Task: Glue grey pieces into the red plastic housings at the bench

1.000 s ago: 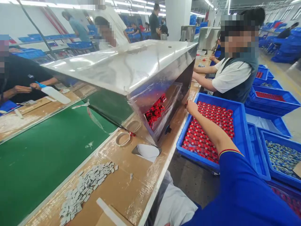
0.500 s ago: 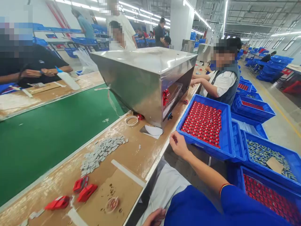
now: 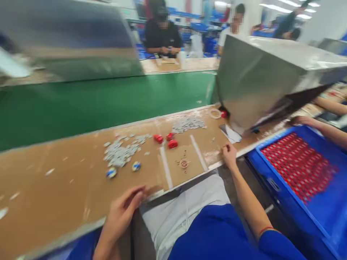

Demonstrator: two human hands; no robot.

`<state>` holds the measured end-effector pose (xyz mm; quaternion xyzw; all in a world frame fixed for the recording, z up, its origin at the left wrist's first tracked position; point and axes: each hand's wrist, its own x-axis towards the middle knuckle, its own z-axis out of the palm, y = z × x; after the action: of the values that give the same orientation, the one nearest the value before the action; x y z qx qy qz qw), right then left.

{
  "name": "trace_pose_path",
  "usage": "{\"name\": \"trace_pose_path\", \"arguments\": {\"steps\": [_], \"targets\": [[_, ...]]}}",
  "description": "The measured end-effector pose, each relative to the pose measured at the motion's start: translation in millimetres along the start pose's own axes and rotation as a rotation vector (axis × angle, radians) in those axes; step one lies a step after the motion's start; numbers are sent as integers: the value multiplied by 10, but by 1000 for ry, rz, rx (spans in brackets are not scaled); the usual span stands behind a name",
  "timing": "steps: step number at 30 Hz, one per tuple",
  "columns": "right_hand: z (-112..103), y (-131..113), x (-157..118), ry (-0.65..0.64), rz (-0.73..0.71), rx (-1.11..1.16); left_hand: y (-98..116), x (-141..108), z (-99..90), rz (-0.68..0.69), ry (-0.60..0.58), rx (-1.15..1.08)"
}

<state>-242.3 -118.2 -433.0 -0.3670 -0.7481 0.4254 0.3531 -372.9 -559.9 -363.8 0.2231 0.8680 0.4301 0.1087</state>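
The view is blurred by motion. My left hand (image 3: 124, 206) rests at the near edge of the tan cardboard-covered workbench (image 3: 48, 180), its fingers loosely curled, with nothing visible in it. My right hand (image 3: 230, 155) touches the bench edge beside a cardboard sheet (image 3: 187, 162). Small grey pieces lie in a loose pile (image 3: 118, 154) and a second pile (image 3: 188, 124). Between them sit several red parts (image 3: 172, 144). Two round blue-and-white items (image 3: 136, 166) lie near the left pile, and a small ring (image 3: 184, 164) lies on the cardboard.
A stainless steel hood (image 3: 260, 79) stands on the bench at right, beside a blue crate (image 3: 282, 180) of red items. A co-worker's hand (image 3: 303, 121) reaches over that crate. A green belt (image 3: 108, 101) runs behind the bench, with a person (image 3: 162, 36) beyond it.
The view has swung left, shifting the steel hood to the right side. My right hand has moved from beside the crate to the bench edge, and my left hand has risen to the bench edge.
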Motion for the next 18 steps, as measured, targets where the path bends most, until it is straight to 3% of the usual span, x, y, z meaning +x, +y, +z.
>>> {"name": "trace_pose_path", "arguments": {"steps": [2, 4, 8, 12, 15, 18], "targets": [[17, 79, 15, -24, -23, 8, 146, 155, 74, -20, 43, -39], [5, 149, 28, -40, -41, 15, 249, 422, 206, 66, 84, 14], [-37, 244, 9, -45, -70, 16, 423, 1186, 513, 232, 70, 179], [-44, 293, -4, -47, -81, 2, 480, 1882, 735, 137, 59, 202], [-53, 316, -5, -54, -83, -11, 400, 2090, 773, 94, 77, 168], [-69, 319, -27, -51, -83, -20, 287, 1976, 731, 80, 106, 60]]}}
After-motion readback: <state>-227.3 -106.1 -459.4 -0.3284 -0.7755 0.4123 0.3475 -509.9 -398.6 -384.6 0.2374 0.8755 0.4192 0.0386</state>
